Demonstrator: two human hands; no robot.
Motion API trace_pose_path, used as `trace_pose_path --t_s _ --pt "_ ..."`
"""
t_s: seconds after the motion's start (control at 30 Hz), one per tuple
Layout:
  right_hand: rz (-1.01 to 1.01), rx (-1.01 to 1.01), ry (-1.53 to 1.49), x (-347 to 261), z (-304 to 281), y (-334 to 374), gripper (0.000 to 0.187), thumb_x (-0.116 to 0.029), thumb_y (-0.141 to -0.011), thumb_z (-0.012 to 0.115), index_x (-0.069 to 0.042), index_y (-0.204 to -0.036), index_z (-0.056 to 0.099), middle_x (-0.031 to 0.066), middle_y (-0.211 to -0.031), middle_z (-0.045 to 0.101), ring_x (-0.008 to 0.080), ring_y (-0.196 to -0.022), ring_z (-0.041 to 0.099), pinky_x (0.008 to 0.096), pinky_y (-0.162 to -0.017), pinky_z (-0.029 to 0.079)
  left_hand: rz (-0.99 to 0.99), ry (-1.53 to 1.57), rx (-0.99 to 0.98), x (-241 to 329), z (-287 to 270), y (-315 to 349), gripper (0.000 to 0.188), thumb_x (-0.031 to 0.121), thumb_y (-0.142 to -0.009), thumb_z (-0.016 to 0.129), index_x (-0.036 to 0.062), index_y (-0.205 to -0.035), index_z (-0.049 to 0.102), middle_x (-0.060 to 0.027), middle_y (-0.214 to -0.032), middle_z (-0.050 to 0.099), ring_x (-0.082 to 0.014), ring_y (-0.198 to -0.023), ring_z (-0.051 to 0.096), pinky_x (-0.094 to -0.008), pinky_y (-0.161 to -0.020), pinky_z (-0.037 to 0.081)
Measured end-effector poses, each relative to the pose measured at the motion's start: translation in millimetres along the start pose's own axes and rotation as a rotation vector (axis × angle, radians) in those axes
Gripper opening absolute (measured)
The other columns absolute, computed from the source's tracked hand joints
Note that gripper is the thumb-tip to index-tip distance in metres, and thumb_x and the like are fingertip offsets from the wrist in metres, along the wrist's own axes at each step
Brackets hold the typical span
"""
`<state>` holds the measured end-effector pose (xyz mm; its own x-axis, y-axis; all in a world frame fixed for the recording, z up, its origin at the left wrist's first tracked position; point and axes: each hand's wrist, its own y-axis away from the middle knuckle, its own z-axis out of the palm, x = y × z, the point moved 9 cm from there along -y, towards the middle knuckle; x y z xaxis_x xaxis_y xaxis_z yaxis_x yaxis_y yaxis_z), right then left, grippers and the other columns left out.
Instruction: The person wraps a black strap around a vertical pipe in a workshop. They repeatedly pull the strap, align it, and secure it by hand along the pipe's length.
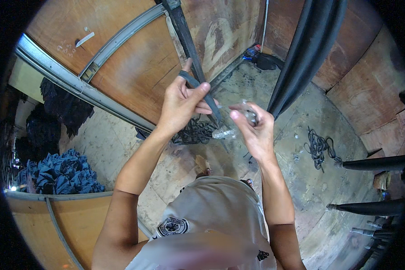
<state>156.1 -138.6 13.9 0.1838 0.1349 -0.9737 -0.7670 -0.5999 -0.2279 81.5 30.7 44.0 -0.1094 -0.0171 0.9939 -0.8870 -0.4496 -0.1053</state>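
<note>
Grey fabric strip (pixel 211 102) looped on the left hand (pixel 181 100); clear plastic piece (pixel 252 118) in the right hand (pixel 259 131).
The left hand is grasping the strip: one end loops round the raised index finger, passes beneath the thumb and runs down toward crumpled clear wrap (pixel 224 133), between the two hands. The right hand pinches the plastic piece between thumb and curled fingers; blur obscures its exact form, and whether it joins the wrap cannot be told. A dark tangle of strips (pixel 194 133) lies below the left hand, and a black cord tangle (pixel 318 148) rests on the stained floor (pixel 297 189) to the right. A long black fabric roll (pixel 301 58) slants beyond the right hand. Crumpled blue cloth (pixel 60 174) is heaped at far left.
</note>
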Motion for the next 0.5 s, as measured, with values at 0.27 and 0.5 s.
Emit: trace_pose_path --t_s 0.27,0.5 --pt "0.164 -0.024 -0.071 31.6 3.6 -5.3 0.024 -0.025 -0.095 0.073 -0.003 -0.100 0.070 -0.0049 -0.072 0.056 0.0051 -0.063 0.047 0.0257 -0.055 0.037 0.142 -0.070 0.016 8.0 4.5 5.8 0.096 -0.001 -0.093 0.069 -0.0073 -0.157 -0.003 -0.0146 -0.087 0.073 -0.0197 -0.076 0.074 -0.0272 -0.063 0.062" --pt "0.476 0.167 -0.201 99.0 -29.6 23.0 0.023 -0.023 -0.104 0.057 -0.004 -0.112 0.065 -0.0061 -0.069 0.049 0.0057 -0.059 0.043 0.0244 -0.052 0.034 0.168 0.025 0.167 32.7 -32.0 5.0 0.089 0.014 -0.100 0.065 -0.0092 -0.156 0.000 -0.0174 -0.089 0.074 -0.0214 -0.073 0.074 -0.0303 -0.065 0.063"
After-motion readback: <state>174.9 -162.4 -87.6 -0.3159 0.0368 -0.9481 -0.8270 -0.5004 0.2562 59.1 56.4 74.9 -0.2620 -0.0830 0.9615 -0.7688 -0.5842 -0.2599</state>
